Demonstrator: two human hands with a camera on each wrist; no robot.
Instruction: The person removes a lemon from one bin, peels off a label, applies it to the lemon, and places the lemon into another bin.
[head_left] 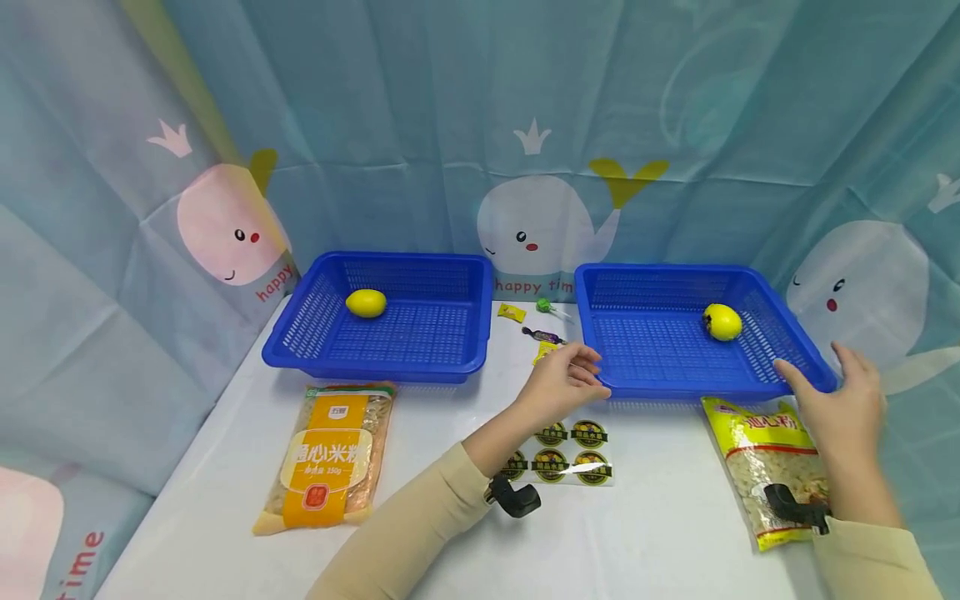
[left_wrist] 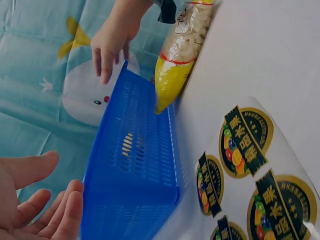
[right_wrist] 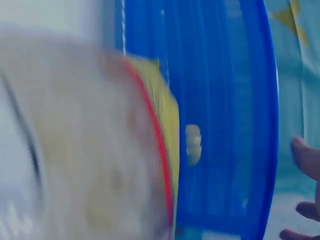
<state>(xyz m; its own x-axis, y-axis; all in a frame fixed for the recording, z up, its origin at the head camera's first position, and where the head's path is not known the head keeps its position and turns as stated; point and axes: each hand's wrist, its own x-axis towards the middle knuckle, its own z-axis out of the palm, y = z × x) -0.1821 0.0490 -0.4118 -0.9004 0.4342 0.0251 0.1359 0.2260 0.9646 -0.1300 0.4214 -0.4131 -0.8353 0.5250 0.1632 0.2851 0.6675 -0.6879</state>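
My left hand (head_left: 564,375) is at the front left corner of the right-hand blue basket (head_left: 675,390), fingers loosely bent with fingertips right at the rim. In the left wrist view the left hand (left_wrist: 40,200) holds nothing. Over the basket's front right corner, my right hand (head_left: 843,404) is spread, thumb apart from the fingers and nothing between them. Inside that basket lies a yellow lemon (head_left: 724,322) with a dark patch on its side. Below the right hand, a yellow-and-clear pasta bag (head_left: 772,471) lies against the basket's front.
At the left stands another blue basket (head_left: 390,367), holding a plain lemon (head_left: 366,303). An orange-labelled pasta bag (head_left: 330,454) lies before it. Between the baskets are a lollipop (head_left: 544,306) and wrapped candies (head_left: 512,312). A sheet of round stickers (head_left: 551,465) lies in front.
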